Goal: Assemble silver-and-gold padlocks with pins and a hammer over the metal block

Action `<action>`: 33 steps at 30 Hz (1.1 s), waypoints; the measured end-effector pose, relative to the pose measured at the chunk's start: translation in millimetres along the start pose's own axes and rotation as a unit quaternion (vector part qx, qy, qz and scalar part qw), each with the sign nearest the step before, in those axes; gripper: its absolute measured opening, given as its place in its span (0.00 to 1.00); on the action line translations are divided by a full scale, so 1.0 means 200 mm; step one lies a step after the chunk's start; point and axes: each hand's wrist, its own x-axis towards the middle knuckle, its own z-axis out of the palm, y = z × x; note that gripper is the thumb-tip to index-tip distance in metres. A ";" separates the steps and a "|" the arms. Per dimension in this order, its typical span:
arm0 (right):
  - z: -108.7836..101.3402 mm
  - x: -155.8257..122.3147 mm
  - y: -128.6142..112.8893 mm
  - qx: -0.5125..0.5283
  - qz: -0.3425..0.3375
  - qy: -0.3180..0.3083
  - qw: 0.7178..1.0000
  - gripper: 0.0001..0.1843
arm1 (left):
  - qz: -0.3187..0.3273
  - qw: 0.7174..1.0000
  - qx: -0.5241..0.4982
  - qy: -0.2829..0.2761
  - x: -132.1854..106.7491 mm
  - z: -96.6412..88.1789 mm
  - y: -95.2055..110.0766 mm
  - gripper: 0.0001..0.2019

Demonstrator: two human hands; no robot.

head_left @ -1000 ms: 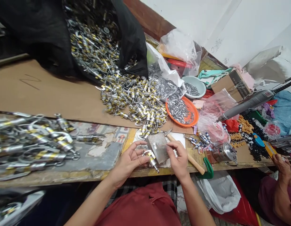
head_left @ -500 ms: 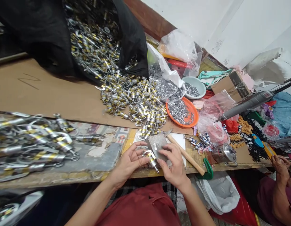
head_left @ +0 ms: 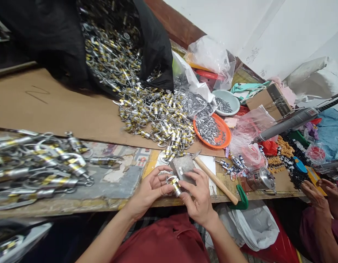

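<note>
My left hand point(head_left: 154, 184) grips a keychain point(head_left: 174, 185), a silver cylinder with a yellow band and a metal loop at its top. The thumb and index finger of my right hand point(head_left: 198, 195) close on its lower end, hiding the tip. Just behind the keychain sits a grey metal block point(head_left: 185, 165) with a small silver link point(head_left: 180, 170) lying on it. A hammer point(head_left: 216, 180) with a wooden handle lies to the right of the block, on white paper.
A heap of similar keychains point(head_left: 158, 117) spills from a black bag point(head_left: 158, 54); more keychains point(head_left: 59, 160) lie at left. Small metal parts fill an orange plate point(head_left: 226, 137). A grey electric screwdriver point(head_left: 289, 124) hangs at right, near a metal mug point(head_left: 260, 180) and a co-worker's hands point(head_left: 318, 191).
My right hand has moved left and closed on the keychain's lower end, which showed bare before. The co-worker's hands have shifted left and moved apart.
</note>
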 end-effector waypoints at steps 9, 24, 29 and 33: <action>0.03 -0.01 0.02 0.010 0.032 0.054 0.998 0.10 | 0.012 1.000 0.004 0.020 0.00 0.02 -0.02 0.23; 0.01 -0.06 0.03 -0.002 0.016 0.006 1.000 0.21 | 0.011 0.994 0.040 0.100 0.00 0.04 -0.05 0.26; 0.03 -0.07 0.02 -0.032 0.008 0.007 0.999 0.20 | 0.008 0.993 0.054 0.105 -0.01 0.06 -0.03 0.26; 0.04 -0.08 0.02 -0.046 0.002 0.015 0.999 0.20 | 0.000 0.992 0.068 0.106 -0.01 0.08 -0.01 0.26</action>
